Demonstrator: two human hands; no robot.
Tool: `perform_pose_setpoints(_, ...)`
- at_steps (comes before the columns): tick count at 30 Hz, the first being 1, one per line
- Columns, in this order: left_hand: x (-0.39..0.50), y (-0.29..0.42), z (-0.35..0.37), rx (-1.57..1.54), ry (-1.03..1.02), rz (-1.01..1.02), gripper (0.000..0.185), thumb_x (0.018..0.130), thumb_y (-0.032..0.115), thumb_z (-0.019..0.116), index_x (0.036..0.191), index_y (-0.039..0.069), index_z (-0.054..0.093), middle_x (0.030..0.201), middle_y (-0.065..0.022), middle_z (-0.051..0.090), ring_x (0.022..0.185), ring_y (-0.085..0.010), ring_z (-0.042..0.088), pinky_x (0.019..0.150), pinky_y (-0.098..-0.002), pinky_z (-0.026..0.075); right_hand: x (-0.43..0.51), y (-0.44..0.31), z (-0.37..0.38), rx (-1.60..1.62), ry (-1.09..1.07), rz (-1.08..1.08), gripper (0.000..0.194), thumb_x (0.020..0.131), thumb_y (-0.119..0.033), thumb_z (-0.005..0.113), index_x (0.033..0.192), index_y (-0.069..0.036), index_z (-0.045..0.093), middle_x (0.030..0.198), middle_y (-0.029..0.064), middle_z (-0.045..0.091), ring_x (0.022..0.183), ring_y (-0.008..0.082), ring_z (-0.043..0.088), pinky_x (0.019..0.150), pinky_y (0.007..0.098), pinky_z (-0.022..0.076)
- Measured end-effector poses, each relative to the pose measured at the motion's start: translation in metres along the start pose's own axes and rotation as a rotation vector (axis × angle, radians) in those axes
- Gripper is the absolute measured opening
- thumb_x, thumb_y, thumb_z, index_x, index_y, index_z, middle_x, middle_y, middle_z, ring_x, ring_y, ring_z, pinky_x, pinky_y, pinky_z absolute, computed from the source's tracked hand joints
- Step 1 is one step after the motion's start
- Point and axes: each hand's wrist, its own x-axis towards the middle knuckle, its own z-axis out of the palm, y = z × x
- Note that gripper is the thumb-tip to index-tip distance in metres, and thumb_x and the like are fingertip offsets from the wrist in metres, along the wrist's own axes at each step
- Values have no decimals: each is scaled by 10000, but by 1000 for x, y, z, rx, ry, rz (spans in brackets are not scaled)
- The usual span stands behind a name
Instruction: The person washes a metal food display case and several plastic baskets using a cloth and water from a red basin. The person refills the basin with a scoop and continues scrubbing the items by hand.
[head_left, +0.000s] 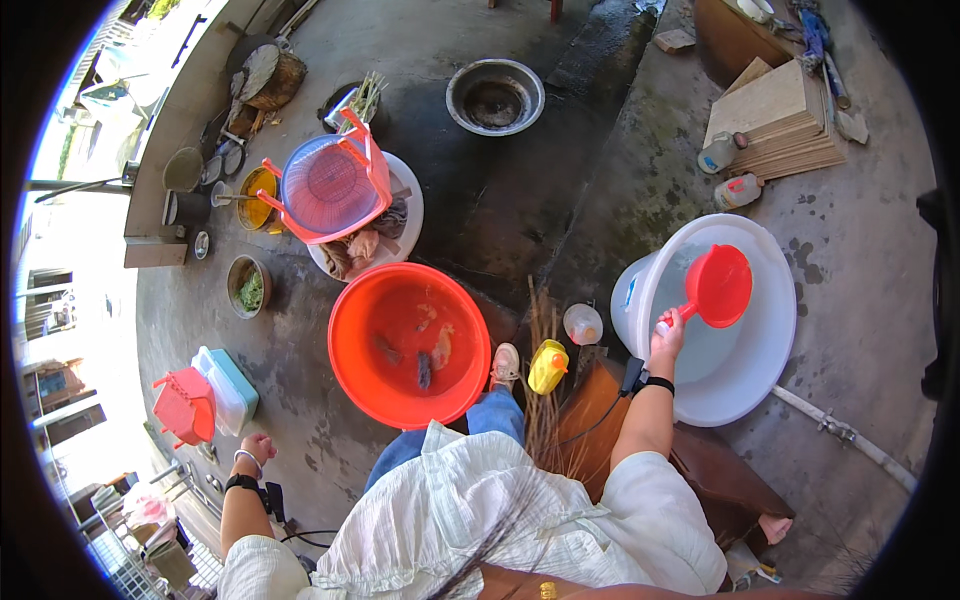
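Observation:
My right hand (667, 339) grips the handle of a red plastic water ladle (720, 286). The ladle's round bowl is over the mouth of a large white plastic tub (759, 384), in which pale water (694, 352) shows. Off to the left, my left hand (260, 448) hangs away from my body with its fingers curled and nothing seen in them. Close to it stand a red plastic basket (185, 405) and a clear box with a teal side (225, 390). Before my feet is a red plastic basin (346, 337) with a little water and a few small dark and tan pieces.
A pink plastic stool (381, 176) and a blue colander (300, 169) sit on a white round lid (409, 199) with cloths. Further off is a metal basin (459, 101). A yellow jug (548, 367), a twig broom (541, 405) and a clear plastic container (583, 324) stand between the tubs.

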Motion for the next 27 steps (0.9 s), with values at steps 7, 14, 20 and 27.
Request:
perform_pose_setpoints(7,-3,-84,-3,-106,-1,-29,232,821,122,459,960,-54,515,681,-123,599,580,-181,591,551,-272,496,-108,-15,37,-213,-130,-239,315,754,-10,545,1050,-36,441,753,25,483,594,110,445,538,233,390)
perform_pose_setpoints(14,27,-230,-9,-287,-30,-50,232,828,150,463,977,-18,519,709,-122,602,603,-187,593,551,-275,489,-258,29,34,-301,-364,-134,337,742,-3,541,1061,-34,437,811,51,497,607,114,448,547,227,390)
perform_pose_setpoints(20,43,-358,-29,-282,-40,-117,232,837,147,460,989,-21,511,692,-121,595,586,-190,587,544,-278,496,-376,116,19,-417,-466,128,319,734,-14,571,1033,-22,459,784,56,504,592,107,480,523,222,414)
perform_pose_setpoints(27,47,-481,-49,-378,-10,-192,211,832,135,453,953,-21,528,665,-100,588,553,-167,566,521,-262,472,-440,236,-3,-732,-359,353,141,716,-59,608,818,-56,511,594,33,504,461,120,489,434,220,413)
